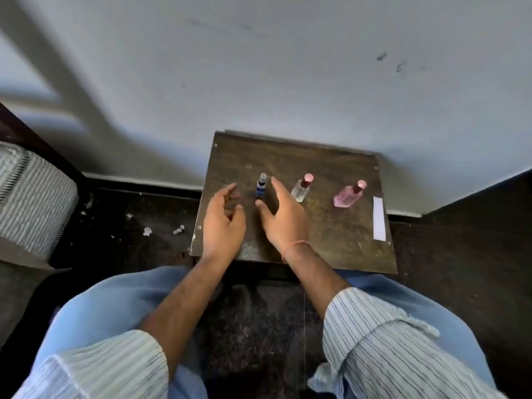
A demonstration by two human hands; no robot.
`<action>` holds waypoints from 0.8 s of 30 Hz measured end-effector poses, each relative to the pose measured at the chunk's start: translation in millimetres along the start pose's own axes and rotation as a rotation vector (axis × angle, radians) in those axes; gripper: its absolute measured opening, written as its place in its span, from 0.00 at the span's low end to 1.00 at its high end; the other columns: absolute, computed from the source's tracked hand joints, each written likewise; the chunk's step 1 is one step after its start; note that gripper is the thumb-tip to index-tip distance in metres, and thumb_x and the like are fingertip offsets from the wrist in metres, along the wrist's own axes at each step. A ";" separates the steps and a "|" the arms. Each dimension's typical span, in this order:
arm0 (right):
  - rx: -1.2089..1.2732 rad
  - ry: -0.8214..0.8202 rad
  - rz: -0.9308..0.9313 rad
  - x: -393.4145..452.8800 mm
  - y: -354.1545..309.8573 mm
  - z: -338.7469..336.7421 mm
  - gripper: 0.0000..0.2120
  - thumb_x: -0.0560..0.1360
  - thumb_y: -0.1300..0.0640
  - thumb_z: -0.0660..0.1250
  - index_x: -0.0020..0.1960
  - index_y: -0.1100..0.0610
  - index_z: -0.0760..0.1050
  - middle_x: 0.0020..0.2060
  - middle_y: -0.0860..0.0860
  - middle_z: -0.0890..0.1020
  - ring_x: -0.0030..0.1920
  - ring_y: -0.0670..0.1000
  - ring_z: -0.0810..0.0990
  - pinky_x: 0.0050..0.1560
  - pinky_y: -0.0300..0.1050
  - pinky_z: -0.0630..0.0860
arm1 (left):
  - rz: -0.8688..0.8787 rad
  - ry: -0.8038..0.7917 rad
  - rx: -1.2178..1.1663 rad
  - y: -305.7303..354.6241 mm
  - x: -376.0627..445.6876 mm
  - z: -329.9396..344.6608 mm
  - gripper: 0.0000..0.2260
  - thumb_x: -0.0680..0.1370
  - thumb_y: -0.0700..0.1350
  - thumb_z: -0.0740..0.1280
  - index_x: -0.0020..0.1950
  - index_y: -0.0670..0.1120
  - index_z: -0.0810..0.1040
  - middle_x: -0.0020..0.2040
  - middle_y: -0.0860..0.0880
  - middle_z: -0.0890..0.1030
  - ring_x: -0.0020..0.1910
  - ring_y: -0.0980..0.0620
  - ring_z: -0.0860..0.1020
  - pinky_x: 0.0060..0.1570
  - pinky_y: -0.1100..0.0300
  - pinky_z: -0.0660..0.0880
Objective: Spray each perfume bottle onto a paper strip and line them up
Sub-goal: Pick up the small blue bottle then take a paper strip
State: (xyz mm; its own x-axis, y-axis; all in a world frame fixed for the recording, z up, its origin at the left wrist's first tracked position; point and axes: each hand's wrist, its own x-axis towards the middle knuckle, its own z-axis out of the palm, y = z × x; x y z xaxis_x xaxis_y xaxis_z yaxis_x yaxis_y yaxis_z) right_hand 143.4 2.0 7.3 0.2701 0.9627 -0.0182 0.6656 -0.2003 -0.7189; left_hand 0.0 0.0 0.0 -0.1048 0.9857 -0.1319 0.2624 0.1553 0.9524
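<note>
1. Perfume bottles stand in a row on our small wooden table (pixel 316 226): the blue bottle (pixel 261 186), the clear bottle (pixel 302 188) and the pink bottle (pixel 349 195).
2. Our left hand (pixel 223 223) hovers open and empty just beside the blue one.
3. Our right hand (pixel 283 217) is spread, empty, on its other side.
4. The paper strip (pixel 379 218) lies at the table's right edge, apparently unused, so we judge the spraying barely begun.

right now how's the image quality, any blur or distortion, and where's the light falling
Head view: wide-angle bend, so the small wooden table's edges splay and the wall line curves; soft all over, with the left hand and right hand smeared, no grip on the blue bottle between them; light falls on the wall, a broad diagonal shadow crosses its left side; the paper strip looks washed out.
</note>
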 end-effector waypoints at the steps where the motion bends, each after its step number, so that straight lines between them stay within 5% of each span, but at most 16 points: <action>1: 0.006 0.016 -0.018 6.6 3.6 5.2 0.30 0.81 0.49 0.75 0.81 0.51 0.73 0.73 0.51 0.83 0.72 0.53 0.81 0.63 0.34 0.68 | 0.036 0.009 0.005 -0.7 8.6 1.9 0.21 0.84 0.39 0.68 0.77 0.51 0.75 0.64 0.56 0.83 0.48 0.59 0.84 0.50 0.73 0.77; 8: 0.018 0.089 -0.074 20.3 12.1 22.5 0.20 0.79 0.49 0.77 0.70 0.49 0.80 0.61 0.46 0.88 0.61 0.50 0.86 0.57 0.43 0.79 | 0.022 -0.014 -0.057 10.0 40.7 -5.2 0.17 0.83 0.42 0.65 0.70 0.56 0.79 0.57 0.60 0.86 0.37 0.66 0.80 0.36 0.70 0.74; 10: 0.061 0.055 -0.072 18.9 11.9 17.8 0.16 0.79 0.52 0.77 0.65 0.50 0.83 0.58 0.45 0.89 0.59 0.49 0.87 0.56 0.45 0.80 | -0.004 -0.039 -0.091 15.2 45.8 -4.7 0.16 0.84 0.42 0.65 0.69 0.58 0.80 0.54 0.60 0.87 0.37 0.62 0.80 0.34 0.58 0.77; 12: 0.127 -0.018 -0.068 8.4 10.9 5.9 0.13 0.79 0.53 0.78 0.63 0.50 0.84 0.55 0.42 0.90 0.57 0.43 0.88 0.55 0.42 0.81 | -0.036 -0.101 -0.122 21.8 46.0 -2.7 0.15 0.85 0.41 0.65 0.67 0.59 0.81 0.54 0.58 0.88 0.42 0.55 0.81 0.42 0.50 0.81; 15: 0.190 -0.137 -0.058 -20.1 14.0 -27.5 0.11 0.78 0.49 0.78 0.60 0.45 0.84 0.49 0.35 0.88 0.50 0.34 0.86 0.48 0.33 0.78 | -0.065 -0.233 -0.163 29.4 43.7 -0.8 0.13 0.86 0.41 0.68 0.69 0.52 0.83 0.56 0.52 0.89 0.41 0.59 0.80 0.41 0.66 0.78; 20: 0.349 -0.260 0.104 -58.0 23.2 -65.2 0.12 0.73 0.37 0.73 0.55 0.34 0.83 0.47 0.41 0.89 0.39 0.60 0.87 0.40 0.65 0.85 | -0.029 -0.483 -0.170 31.6 38.5 6.9 0.12 0.88 0.40 0.66 0.68 0.47 0.86 0.54 0.56 0.89 0.40 0.67 0.81 0.38 0.73 0.74; 24: 0.414 -0.344 0.058 -35.8 26.5 -61.9 0.07 0.75 0.38 0.73 0.53 0.32 0.82 0.44 0.42 0.88 0.42 0.65 0.86 0.39 0.68 0.84 | -0.027 -0.637 -0.217 31.4 40.6 13.0 0.14 0.90 0.47 0.62 0.68 0.48 0.87 0.61 0.54 0.90 0.54 0.61 0.87 0.46 0.71 0.78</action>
State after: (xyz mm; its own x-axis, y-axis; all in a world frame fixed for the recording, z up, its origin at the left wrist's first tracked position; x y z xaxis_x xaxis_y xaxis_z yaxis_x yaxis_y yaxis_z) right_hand 194.5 -49.0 31.9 0.0090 0.9702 -0.2423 0.3080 -0.2332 -0.9224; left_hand 16.4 45.7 20.9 0.4950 0.8381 -0.2293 0.0619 0.2293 0.9714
